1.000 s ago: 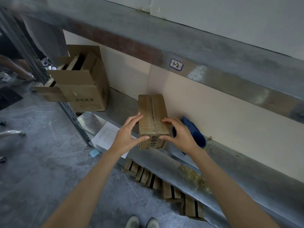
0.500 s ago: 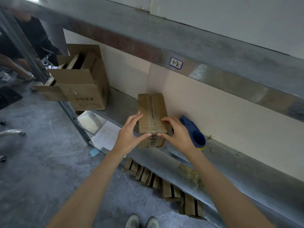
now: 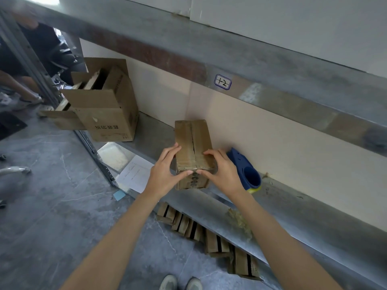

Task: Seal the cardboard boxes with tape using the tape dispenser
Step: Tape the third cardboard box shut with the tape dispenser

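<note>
I've L hand (image 3: 165,170) & R hand (image 3: 224,170) gripping near end of small cardboard box (image 3: 192,141) on metal shelf (image 3: 293,206), seam running away from me; tape dispenser (image 3: 247,172) just right of R hand, so R reaches.

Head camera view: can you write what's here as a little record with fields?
small box: standing on the metal shelf, dark seam along its top
left hand: holds the box's near left corner
right hand: holds its near right corner
tape dispenser: blue, on the shelf right of the box, not held
open carton: at the shelf's far left
floor: row of boxes below the shelf
</note>
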`<act>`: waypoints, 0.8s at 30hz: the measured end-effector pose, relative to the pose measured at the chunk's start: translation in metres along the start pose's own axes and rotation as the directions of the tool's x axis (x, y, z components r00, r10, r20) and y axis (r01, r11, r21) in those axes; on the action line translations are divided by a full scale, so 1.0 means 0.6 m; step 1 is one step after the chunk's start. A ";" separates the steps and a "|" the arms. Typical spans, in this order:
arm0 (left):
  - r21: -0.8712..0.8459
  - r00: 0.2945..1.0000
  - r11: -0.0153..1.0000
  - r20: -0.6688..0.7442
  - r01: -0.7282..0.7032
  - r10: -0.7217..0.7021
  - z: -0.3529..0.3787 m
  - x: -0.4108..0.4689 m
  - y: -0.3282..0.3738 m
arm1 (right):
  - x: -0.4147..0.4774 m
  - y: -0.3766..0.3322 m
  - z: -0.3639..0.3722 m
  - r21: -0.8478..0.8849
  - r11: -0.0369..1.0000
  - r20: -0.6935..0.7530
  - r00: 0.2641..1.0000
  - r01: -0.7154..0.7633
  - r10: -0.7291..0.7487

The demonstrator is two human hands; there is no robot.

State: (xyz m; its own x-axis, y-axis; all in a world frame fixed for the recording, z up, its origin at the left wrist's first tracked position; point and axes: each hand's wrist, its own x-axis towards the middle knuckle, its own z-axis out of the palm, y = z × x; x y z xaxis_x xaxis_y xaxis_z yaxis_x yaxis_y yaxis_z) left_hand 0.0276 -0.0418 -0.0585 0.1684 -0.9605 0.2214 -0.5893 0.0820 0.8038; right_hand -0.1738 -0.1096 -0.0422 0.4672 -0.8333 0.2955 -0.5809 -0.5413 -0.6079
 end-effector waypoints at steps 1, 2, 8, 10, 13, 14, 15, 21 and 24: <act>-0.002 1.000 1.000 -0.002 0.000 0.000 0.001 0.000 0.000 | 0.000 0.000 0.000 0.001 1.000 0.001 1.000 -0.003 0.003; -0.004 1.000 1.000 -0.001 0.000 0.000 0.001 0.000 -0.001 | -0.001 0.000 -0.001 0.004 1.000 0.006 1.000 -0.008 0.008; -0.040 0.995 0.999 0.104 0.001 0.003 -0.026 0.006 -0.012 | -0.002 0.009 -0.034 0.079 0.997 0.175 0.984 -0.028 0.014; -0.025 0.989 1.000 0.148 -0.005 0.009 -0.038 0.008 -0.018 | -0.007 0.013 -0.044 0.094 0.996 0.221 0.975 0.005 -0.026; -0.070 0.990 0.997 0.144 0.020 -0.010 -0.046 0.006 -0.023 | -0.012 0.011 -0.049 0.005 0.996 0.241 0.967 0.088 -0.086; -0.078 0.992 0.996 0.126 0.040 -0.030 -0.047 0.004 -0.025 | -0.013 0.008 -0.048 -0.038 0.993 0.225 0.969 0.109 -0.098; -0.073 0.994 0.996 0.103 0.055 -0.047 -0.048 0.003 -0.026 | -0.013 0.005 -0.045 -0.074 0.989 0.201 0.974 0.125 -0.108; 0.026 0.990 0.995 -0.106 0.096 -0.093 -0.052 -0.006 -0.031 | -0.012 -0.011 -0.004 -0.202 0.951 0.029 0.972 0.236 -0.235; 0.036 0.978 0.992 -0.176 0.123 -0.115 -0.050 -0.015 -0.030 | -0.012 -0.019 0.011 -0.195 0.938 0.046 0.958 0.286 -0.283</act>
State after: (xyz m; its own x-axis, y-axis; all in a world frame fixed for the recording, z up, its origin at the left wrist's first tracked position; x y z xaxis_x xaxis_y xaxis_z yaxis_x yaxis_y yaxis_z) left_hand 0.0605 -0.0266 -0.0585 0.3711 -0.9018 0.2216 -0.5922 -0.0461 0.8045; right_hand -0.1657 -0.0967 -0.0422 0.6425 -0.6403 0.4210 -0.5413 -0.7681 -0.3420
